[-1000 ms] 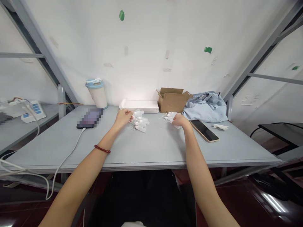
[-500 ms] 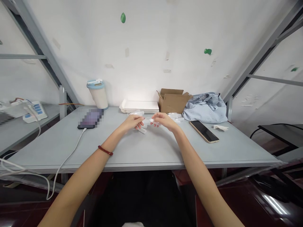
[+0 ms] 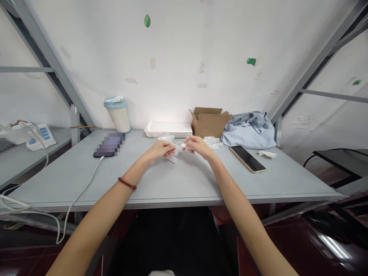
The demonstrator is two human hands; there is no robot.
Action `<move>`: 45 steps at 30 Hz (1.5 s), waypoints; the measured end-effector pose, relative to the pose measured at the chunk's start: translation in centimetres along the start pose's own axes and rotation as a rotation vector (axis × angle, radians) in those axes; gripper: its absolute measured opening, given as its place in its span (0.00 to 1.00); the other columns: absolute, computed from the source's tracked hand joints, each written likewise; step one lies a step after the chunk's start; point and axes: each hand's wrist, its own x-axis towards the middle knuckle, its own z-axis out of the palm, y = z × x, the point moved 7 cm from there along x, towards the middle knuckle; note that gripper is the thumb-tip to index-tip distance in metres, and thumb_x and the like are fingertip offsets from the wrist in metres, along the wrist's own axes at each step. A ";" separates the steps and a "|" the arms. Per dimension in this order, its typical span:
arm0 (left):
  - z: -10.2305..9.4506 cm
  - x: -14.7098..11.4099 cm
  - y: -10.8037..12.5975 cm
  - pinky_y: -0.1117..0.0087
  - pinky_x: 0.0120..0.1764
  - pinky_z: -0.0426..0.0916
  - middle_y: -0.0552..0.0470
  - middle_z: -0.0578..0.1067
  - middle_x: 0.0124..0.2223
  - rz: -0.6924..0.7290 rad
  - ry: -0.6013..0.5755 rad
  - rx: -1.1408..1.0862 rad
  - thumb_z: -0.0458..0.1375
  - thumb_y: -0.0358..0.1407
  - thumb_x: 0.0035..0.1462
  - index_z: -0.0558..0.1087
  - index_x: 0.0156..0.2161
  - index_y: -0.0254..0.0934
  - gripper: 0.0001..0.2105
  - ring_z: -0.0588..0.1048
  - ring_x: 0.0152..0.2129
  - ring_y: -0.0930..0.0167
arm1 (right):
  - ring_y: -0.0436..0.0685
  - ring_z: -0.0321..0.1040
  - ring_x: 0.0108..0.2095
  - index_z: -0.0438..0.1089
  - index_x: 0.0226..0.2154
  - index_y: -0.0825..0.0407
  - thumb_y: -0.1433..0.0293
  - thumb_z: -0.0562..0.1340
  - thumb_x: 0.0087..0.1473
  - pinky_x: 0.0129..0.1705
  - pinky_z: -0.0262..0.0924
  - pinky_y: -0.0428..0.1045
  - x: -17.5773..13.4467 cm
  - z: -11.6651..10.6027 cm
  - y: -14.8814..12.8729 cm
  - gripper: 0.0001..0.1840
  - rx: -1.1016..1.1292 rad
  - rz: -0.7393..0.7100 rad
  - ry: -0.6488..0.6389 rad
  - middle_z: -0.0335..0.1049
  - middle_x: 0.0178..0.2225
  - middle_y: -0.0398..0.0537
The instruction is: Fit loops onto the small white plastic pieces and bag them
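Note:
Above the middle of the desk, my left hand (image 3: 163,149) is closed in a pinch on one part of a thin white cord (image 3: 178,143). Opposite it, my right hand (image 3: 197,146) pinches a small white piece (image 3: 183,145) at the cord's other side. The two hands are a short gap apart, the cord spanning it. Below and beside my left fingers shows a clear plastic piece (image 3: 171,158); whether those fingers touch it I cannot tell. Several translucent plastic pieces (image 3: 212,142) lie behind my right hand, and more (image 3: 166,137) lie behind the left.
Along the wall stand a blue-lidded cup (image 3: 117,115), a stack of white trays or sheets (image 3: 169,129), an open cardboard box (image 3: 210,124) and a bundled light-blue cloth (image 3: 248,132). A charging phone (image 3: 108,145) lies left; another phone (image 3: 247,159) and a crumpled tissue (image 3: 267,154) lie right.
Both hands stay almost in place, with only small finger movements. My right fingers have shifted slightly on the white piece. The whole view has moved a little.

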 end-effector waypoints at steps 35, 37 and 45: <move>0.1 -0.1 -0.1 0.71 0.26 0.63 0.49 0.75 0.29 0.012 -0.012 -0.036 0.64 0.48 0.44 0.72 0.28 0.32 0.18 0.69 0.23 0.74 | 0.46 0.53 0.19 0.64 0.29 0.52 0.70 0.58 0.44 0.22 0.50 0.44 -0.2 1.3 0.0 0.05 0.005 -0.023 -0.086 0.73 0.25 0.44; 0.1 0.0 -0.2 0.71 0.26 0.63 0.49 0.75 0.29 0.014 0.001 -0.017 0.64 0.47 0.45 0.72 0.28 0.33 0.17 0.70 0.23 0.74 | 0.46 0.54 0.20 0.64 0.29 0.52 0.70 0.58 0.44 0.22 0.50 0.44 -0.2 1.4 0.0 0.05 0.000 -0.023 -0.088 0.72 0.24 0.44; 0.3 0.2 -0.4 0.71 0.24 0.63 0.51 0.72 0.23 0.017 0.044 -0.008 0.63 0.43 0.46 0.71 0.25 0.33 0.13 0.69 0.20 0.74 | 0.48 0.59 0.22 0.63 0.28 0.52 0.70 0.59 0.42 0.24 0.50 0.44 -0.2 2.1 0.3 0.05 0.040 -0.011 -0.094 0.68 0.21 0.41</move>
